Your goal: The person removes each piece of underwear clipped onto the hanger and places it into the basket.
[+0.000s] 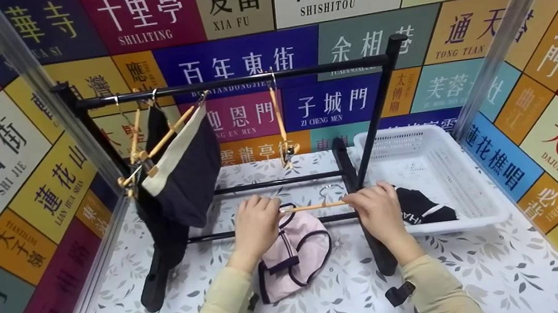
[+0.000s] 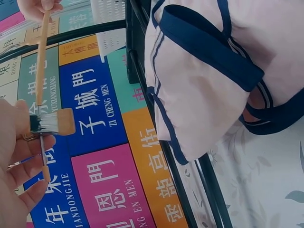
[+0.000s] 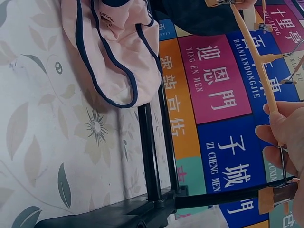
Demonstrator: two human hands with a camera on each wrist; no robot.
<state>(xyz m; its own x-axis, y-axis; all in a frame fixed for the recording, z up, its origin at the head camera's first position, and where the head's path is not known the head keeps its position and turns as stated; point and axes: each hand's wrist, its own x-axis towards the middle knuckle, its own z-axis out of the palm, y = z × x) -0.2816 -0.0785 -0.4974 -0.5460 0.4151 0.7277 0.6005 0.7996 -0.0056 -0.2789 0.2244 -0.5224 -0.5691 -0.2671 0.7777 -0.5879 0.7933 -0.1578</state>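
A wooden clip hanger [image 1: 318, 206] is stretched between both hands, its metal hook pointing toward the rack. At the hanger's left end, my left hand [image 1: 259, 226] holds it beside a wooden clip [image 2: 65, 122]. The right hand [image 1: 379, 213] pinches the other end of the bar between thumb and fingers, and another clip [image 3: 266, 200] shows below that hand. A pink garment with navy trim [image 1: 312, 249] lies beneath the hanger, near the left hand and over the rack's lower front bar. Both visible clips appear apart from the garment.
A black rack [image 1: 321, 69] stands ahead. On its left hangs a dark garment with a cream band [image 1: 190, 171]; a bare hanger [image 1: 279, 120] is at mid-rail. At right, a white basket [image 1: 478, 177] contains a black garment [image 1: 421, 206]. A black strap-like object [image 1: 400, 294] is near the right forearm.
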